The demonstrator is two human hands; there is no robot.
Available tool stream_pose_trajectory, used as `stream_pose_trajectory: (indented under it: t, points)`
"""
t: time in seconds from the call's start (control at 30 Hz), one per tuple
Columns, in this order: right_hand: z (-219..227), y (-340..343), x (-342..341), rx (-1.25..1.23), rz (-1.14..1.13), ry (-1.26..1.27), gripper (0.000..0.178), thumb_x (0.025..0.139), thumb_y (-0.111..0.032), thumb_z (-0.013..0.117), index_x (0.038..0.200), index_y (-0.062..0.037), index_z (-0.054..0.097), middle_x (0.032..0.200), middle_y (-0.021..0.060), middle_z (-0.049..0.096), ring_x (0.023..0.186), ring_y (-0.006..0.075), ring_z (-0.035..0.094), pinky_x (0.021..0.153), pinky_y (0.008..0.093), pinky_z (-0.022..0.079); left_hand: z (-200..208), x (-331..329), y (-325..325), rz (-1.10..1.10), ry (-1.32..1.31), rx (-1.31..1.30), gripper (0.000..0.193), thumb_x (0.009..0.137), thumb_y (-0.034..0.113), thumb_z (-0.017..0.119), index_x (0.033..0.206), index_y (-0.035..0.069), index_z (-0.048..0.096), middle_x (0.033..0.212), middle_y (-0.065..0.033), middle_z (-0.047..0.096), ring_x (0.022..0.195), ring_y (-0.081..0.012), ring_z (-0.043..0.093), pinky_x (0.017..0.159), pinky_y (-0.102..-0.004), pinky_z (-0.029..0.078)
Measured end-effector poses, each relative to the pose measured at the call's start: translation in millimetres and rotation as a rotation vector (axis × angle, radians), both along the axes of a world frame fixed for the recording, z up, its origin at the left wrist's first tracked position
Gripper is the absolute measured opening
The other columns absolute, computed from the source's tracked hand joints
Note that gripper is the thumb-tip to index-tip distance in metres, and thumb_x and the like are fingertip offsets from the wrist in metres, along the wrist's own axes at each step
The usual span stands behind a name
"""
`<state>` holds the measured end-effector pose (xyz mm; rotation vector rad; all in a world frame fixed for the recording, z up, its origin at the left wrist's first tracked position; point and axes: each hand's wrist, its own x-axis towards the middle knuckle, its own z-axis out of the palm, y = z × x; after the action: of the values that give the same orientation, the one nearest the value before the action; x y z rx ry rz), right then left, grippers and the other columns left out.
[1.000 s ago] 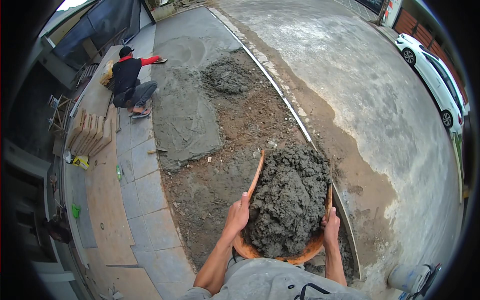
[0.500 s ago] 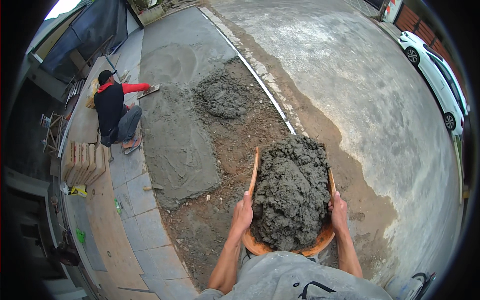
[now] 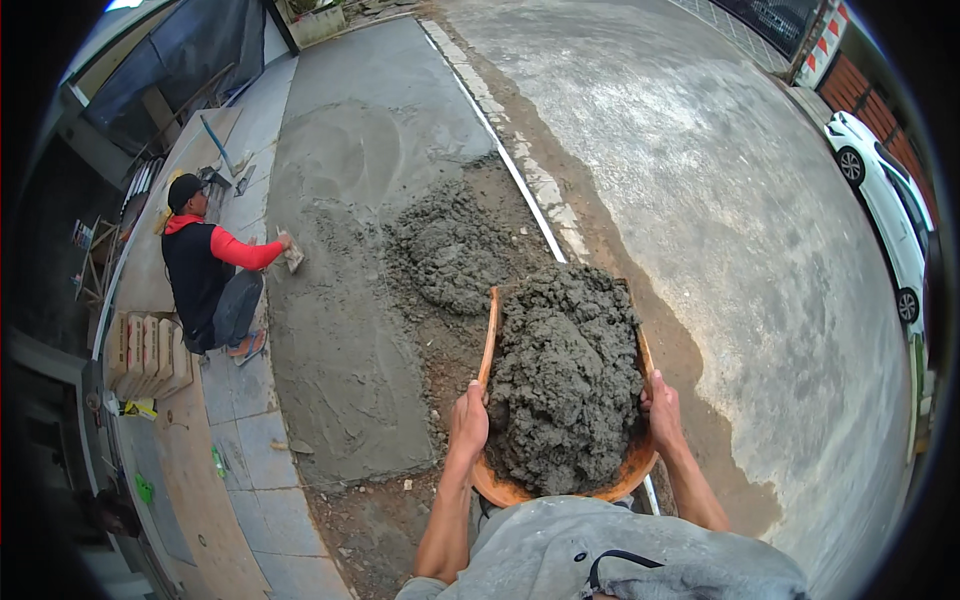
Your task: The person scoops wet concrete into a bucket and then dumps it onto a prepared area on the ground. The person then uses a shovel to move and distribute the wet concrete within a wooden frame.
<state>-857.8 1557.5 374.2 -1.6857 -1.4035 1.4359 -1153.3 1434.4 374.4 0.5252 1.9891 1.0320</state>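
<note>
Wet grey concrete (image 3: 565, 375) is heaped in an orange scoop-shaped pan (image 3: 490, 345), carried in front of my body. My left hand (image 3: 468, 420) is closed round its left rim, my right hand (image 3: 663, 412) round the opposite rim. The pan's near edge lies against my shirt, and its underside is hidden. Ahead, a rough mound of concrete (image 3: 452, 250) sits on the ground beside a smoothed concrete strip (image 3: 345, 350). At the strip's left edge a co-worker (image 3: 195, 260) in a dark vest squats, one red-sleeved arm holding a flat trowel (image 3: 292, 253) over the surface.
A white edging strip (image 3: 527, 195) borders the bed on the right, alongside a wide driveway (image 3: 720, 200). Grey tiles (image 3: 268, 465) line its left. Stacked bags (image 3: 150, 350) stand behind the co-worker, near a blue-handled tool (image 3: 215, 140). A white car (image 3: 885, 205) stands far right.
I have moved forward with the loaded pan, and the mound and co-worker appear closer. The co-worker's trowel has tilted and come nearer to the strip's left edge.
</note>
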Motion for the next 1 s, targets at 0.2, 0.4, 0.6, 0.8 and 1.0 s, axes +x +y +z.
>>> stream_pose_trajectory:
  t: [0.2,0.4,0.6,0.8,1.0]
  points:
    - [-58.8,192.3,-110.2,-0.174,0.044,-0.063,0.057,0.092,-0.052,0.037,0.067,-0.0034,0.053,0.062,0.0033,0.049,0.060,0.0135,0.046,0.058,0.0283,0.037,-57.6,-89.9,155.5,0.212,-0.183,-0.058,0.041,0.088,0.043,0.031,0.069,0.008,0.040,0.063,0.0009,0.034,0.058,-0.0141,0.032,0.055,-0.0317,0.026]
    - [-95.7,416.5,-255.8,-0.439,0.278,0.011,0.032,0.088,-0.032,0.039,0.072,-0.0075,0.049,0.058,-0.0035,0.039,0.050,0.0073,0.034,0.045,0.0240,0.028,-118.2,-251.8,326.5,0.162,-0.395,-0.302,0.044,0.087,0.046,0.031,0.094,0.007,0.050,0.074,-0.0028,0.041,0.068,-0.0152,0.043,0.060,-0.0357,0.041]
    - [-388.6,631.7,-412.1,-0.731,0.236,0.245,0.027,0.093,-0.025,0.037,0.081,-0.0048,0.050,0.058,-0.0051,0.039,0.046,0.0053,0.028,0.041,0.0209,0.023,-409.5,-427.0,465.9,0.492,-0.982,-0.104,0.025,0.094,0.029,0.028,0.081,0.011,0.037,0.054,0.0075,0.024,0.041,-0.0048,0.025,0.035,-0.0192,0.029]
    - [-622.8,591.7,-405.6,-0.929,0.284,-0.188,0.021,0.087,-0.017,0.037,0.072,-0.0045,0.045,0.064,0.0064,0.042,0.052,0.0174,0.038,0.046,0.0378,0.036,-608.7,-434.1,464.4,0.438,-1.004,-0.483,0.032,0.099,0.030,0.024,0.089,0.005,0.041,0.051,0.0046,0.025,0.038,-0.0081,0.026,0.037,-0.0245,0.031]
    - [-633.3,539.4,-334.3,-1.008,0.030,-0.016,0.023,0.090,-0.019,0.038,0.073,-0.0052,0.043,0.062,0.0024,0.039,0.044,0.0098,0.029,0.041,0.0264,0.026,-595.4,-391.7,477.8,0.407,-0.801,-0.560,0.031,0.099,0.030,0.026,0.089,0.005,0.041,0.051,0.0056,0.027,0.037,-0.0071,0.024,0.035,-0.0227,0.029]
